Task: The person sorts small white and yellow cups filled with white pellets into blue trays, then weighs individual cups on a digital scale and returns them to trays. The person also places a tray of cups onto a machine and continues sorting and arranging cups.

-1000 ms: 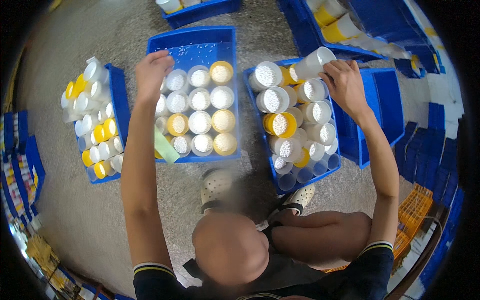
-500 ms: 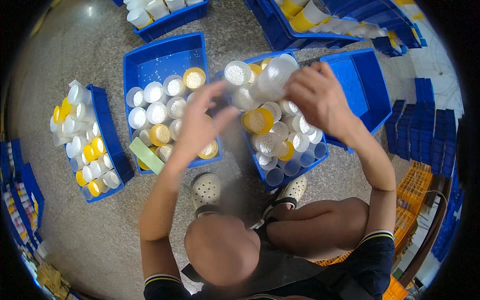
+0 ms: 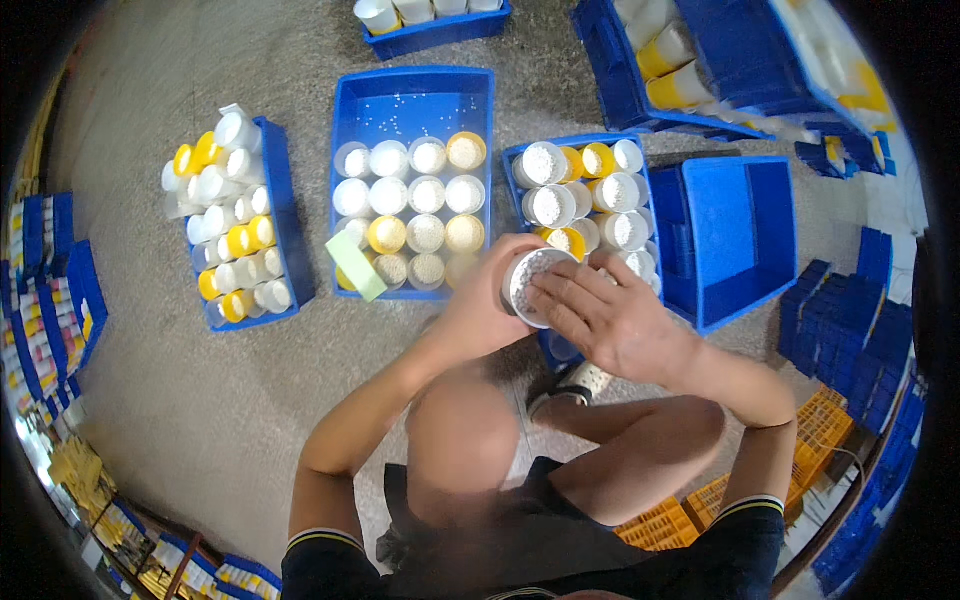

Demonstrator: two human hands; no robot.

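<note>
Cup [image 3: 516, 285] opens upward, long axis near-upright; left hand [image 3: 484, 308] clasped round it, right hand [image 3: 608, 315] over mouth, grip unclear

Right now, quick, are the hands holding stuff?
Left hand: closed, holding a cup of white pellets.
Right hand: fingers at the cup's mouth; grip can't be told.

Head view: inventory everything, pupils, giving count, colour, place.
floor: one, grey, throughout
trays: several, blue, on floor
held cup: one, white, centre
other cups: many, white or yellow, in trays
pellets: many, white, in cups
strip: one, green, left of centre
crates: several, orange, lower right
shoe: one, cream, below centre
sleeves: two, dark, lower edge
knees: two, bare, lower middle
left hand: one, bare, cup's left side
right hand: one, bare, at cup's mouth
</note>
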